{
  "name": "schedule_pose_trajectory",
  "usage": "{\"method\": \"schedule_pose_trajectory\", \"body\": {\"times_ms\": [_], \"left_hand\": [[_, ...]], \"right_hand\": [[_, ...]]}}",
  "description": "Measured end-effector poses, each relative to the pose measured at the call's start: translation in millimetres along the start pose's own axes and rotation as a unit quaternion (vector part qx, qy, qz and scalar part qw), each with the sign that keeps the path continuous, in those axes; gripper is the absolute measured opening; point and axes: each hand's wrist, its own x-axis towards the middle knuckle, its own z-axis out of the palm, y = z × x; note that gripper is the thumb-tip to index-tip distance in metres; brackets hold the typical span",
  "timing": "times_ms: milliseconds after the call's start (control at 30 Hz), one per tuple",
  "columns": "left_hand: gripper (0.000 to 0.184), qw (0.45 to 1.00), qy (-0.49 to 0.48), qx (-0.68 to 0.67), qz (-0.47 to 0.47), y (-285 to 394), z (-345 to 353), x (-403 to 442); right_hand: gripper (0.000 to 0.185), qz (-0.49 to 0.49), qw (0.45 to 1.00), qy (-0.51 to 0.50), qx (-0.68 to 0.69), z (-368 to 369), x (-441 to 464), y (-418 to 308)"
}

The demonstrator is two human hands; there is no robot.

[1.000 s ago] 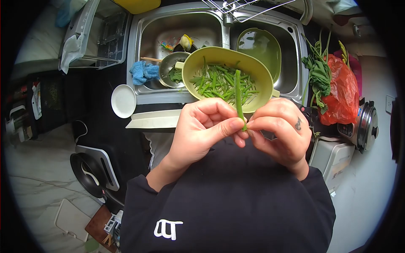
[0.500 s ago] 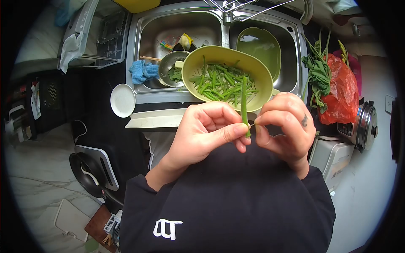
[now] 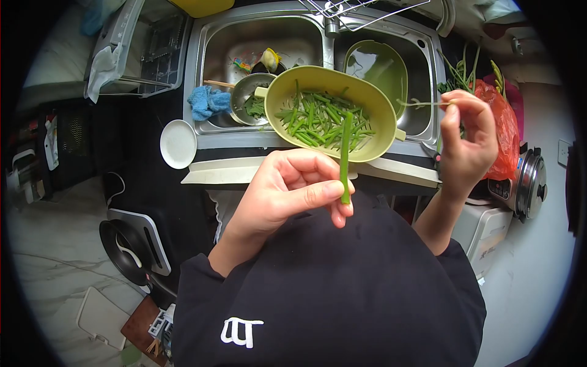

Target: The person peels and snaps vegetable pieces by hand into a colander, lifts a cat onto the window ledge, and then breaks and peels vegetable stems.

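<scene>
Between thumb and fingers of my left hand (image 3: 298, 188) stands a green stem piece (image 3: 345, 153), held upright in front of the sink edge. Out to the right, my right hand (image 3: 469, 137) pinches a thin, pale strip of peel (image 3: 422, 103) that trails leftward from its fingertips. Beyond my left hand is a yellow-green oval colander (image 3: 384, 116), which holds many cut green stem pieces (image 3: 318, 119). Leafy green stalks (image 3: 455, 70) lie behind my right hand, partly hidden by it.
A double steel sink (image 3: 263, 37) holds a metal bowl (image 3: 241, 92) and a green basin (image 3: 376, 67). A blue cloth (image 3: 209, 103) and a white plate (image 3: 178, 144) sit at left. To the right are a red plastic bag (image 3: 501, 131) and a cooker (image 3: 532, 183).
My right hand has moved from the stem's lower end up and to the right, drawing away a thin strip. My left hand has shifted slightly left with the stem.
</scene>
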Motion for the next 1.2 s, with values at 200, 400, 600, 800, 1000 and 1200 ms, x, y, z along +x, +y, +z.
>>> {"method": "schedule_pose_trajectory", "body": {"times_ms": [200,400,600,800,1000,1200], "left_hand": [[0.018,0.999,0.049,-0.008,0.023,0,0,0],[0.014,0.995,0.046,0.01,0.092,-5,-4,2],[0.015,0.989,0.068,0.041,0.125,-6,0,-1],[0.014,0.986,0.076,0.071,0.13,-5,2,0],[0.014,0.986,0.074,0.066,0.133,-5,3,0],[0.015,0.985,0.071,0.074,0.138,-6,3,-1]], "right_hand": [[0.018,0.071,0.993,-0.08,0.047,3,-6,-18],[0.021,-0.072,0.962,-0.258,0.053,15,-18,-56],[0.025,-0.109,0.956,-0.269,0.027,21,-22,-65],[0.024,-0.129,0.952,-0.276,0.011,22,-22,-63],[0.024,-0.13,0.95,-0.283,0.006,21,-21,-64],[0.024,-0.135,0.949,-0.286,0.003,20,-22,-63]]}}
